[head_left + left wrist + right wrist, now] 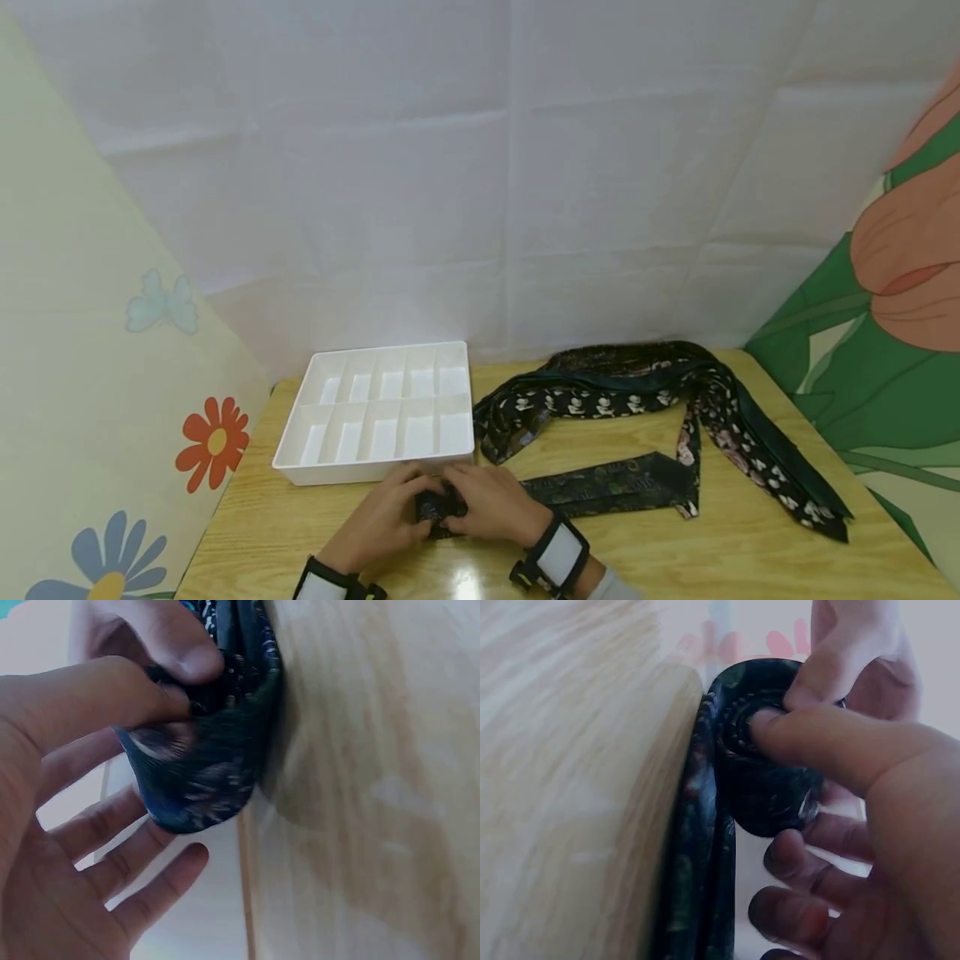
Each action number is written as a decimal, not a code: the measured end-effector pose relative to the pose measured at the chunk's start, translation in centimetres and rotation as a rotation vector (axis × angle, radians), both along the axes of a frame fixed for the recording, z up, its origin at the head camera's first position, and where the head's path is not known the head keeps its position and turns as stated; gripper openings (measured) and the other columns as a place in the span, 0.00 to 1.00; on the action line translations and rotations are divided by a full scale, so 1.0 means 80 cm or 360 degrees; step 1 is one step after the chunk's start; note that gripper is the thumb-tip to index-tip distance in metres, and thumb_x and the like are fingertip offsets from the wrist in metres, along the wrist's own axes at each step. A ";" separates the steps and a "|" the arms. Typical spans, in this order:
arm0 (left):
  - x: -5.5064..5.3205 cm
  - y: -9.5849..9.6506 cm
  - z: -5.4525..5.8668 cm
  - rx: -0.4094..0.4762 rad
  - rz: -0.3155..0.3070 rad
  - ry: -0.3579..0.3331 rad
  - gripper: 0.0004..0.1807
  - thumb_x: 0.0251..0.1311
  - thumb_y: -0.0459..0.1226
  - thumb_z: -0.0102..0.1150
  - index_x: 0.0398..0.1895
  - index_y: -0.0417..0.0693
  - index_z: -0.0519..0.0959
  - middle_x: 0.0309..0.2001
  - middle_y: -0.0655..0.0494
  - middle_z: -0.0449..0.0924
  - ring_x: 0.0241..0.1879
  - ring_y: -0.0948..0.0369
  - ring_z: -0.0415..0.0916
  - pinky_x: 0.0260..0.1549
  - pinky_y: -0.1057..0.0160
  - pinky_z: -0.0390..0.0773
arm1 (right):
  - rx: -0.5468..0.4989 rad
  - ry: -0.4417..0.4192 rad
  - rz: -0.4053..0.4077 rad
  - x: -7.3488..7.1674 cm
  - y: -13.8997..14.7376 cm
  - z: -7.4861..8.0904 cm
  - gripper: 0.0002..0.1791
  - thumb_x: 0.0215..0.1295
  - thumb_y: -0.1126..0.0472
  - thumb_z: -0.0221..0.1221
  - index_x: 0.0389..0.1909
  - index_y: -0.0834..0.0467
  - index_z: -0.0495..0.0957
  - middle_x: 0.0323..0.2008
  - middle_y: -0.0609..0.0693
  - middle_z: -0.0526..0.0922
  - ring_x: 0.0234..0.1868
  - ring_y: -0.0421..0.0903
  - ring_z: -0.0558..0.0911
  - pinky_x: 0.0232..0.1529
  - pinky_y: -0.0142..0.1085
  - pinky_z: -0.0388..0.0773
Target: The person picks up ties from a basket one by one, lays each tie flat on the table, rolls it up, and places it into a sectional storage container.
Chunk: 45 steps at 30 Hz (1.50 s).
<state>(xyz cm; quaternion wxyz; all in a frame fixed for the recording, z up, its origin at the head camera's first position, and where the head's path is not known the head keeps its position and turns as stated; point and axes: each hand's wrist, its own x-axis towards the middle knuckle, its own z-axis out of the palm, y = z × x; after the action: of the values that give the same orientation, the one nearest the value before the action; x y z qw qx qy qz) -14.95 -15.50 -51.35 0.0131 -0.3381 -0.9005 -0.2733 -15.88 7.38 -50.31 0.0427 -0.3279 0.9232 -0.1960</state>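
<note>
Both hands work on a dark floral necktie whose one end is coiled into a roll (437,507), just in front of the white tray. On the roll's left side, my left hand (388,518) pinches the fabric; its thumb presses into the coil (206,776) while several fingers spread out below. From the other side my right hand (497,504) grips the coil (772,791), thumb on its spiral edge and fingers curled around the outside. The tie's flat tail (611,485) runs right along the table from beneath the right hand, partly hidden by it.
A white divided tray (352,475) with two rows of compartments stands behind the hands. Several dark patterned neckties (637,379) lie in a curved heap at the back right, one bunch trailing toward the right front. A white cloth backdrop (510,208) rises behind the wooden table (247,533).
</note>
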 end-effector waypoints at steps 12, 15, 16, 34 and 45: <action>0.000 0.005 -0.002 -0.0009 -0.0018 0.0124 0.22 0.51 0.41 0.82 0.50 0.62 0.84 0.52 0.68 0.79 0.55 0.64 0.76 0.55 0.56 0.82 | -0.0014 -0.0011 -0.0042 0.003 0.004 -0.002 0.19 0.60 0.44 0.74 0.48 0.43 0.79 0.35 0.36 0.83 0.26 0.32 0.74 0.25 0.30 0.69; 0.001 0.007 -0.001 -0.0007 -0.0023 0.0118 0.21 0.51 0.40 0.81 0.49 0.61 0.85 0.52 0.67 0.80 0.54 0.64 0.76 0.54 0.56 0.82 | -0.0048 -0.0049 -0.0035 0.005 0.007 -0.004 0.21 0.61 0.42 0.74 0.50 0.43 0.79 0.39 0.37 0.85 0.29 0.31 0.76 0.27 0.30 0.71; 0.001 0.007 -0.001 -0.0007 -0.0019 0.0118 0.22 0.51 0.39 0.81 0.50 0.61 0.85 0.53 0.67 0.80 0.55 0.63 0.76 0.55 0.56 0.82 | -0.0057 -0.0058 -0.0036 0.005 0.008 -0.005 0.21 0.61 0.42 0.74 0.51 0.43 0.79 0.39 0.37 0.85 0.29 0.31 0.76 0.27 0.30 0.71; 0.002 0.011 -0.003 -0.0004 -0.0075 0.0049 0.26 0.52 0.38 0.80 0.57 0.60 0.86 0.55 0.65 0.80 0.56 0.64 0.76 0.55 0.57 0.82 | -0.0045 -0.0125 -0.0059 0.013 0.015 -0.001 0.26 0.62 0.42 0.73 0.58 0.45 0.79 0.43 0.40 0.87 0.30 0.32 0.79 0.28 0.31 0.74; 0.002 0.013 -0.004 -0.0004 -0.0068 0.0102 0.21 0.52 0.39 0.80 0.51 0.62 0.87 0.53 0.67 0.79 0.53 0.65 0.74 0.52 0.59 0.81 | -0.0011 -0.0123 -0.0081 0.013 0.017 0.002 0.22 0.62 0.45 0.73 0.53 0.45 0.79 0.36 0.39 0.85 0.24 0.32 0.74 0.23 0.31 0.69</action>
<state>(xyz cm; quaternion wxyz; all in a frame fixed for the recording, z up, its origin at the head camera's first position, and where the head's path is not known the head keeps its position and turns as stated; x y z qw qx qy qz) -14.82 -14.43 -51.65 0.0356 -0.3659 -0.8924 -0.2616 -14.81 8.76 -50.12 0.0723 -0.2967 0.9281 -0.2129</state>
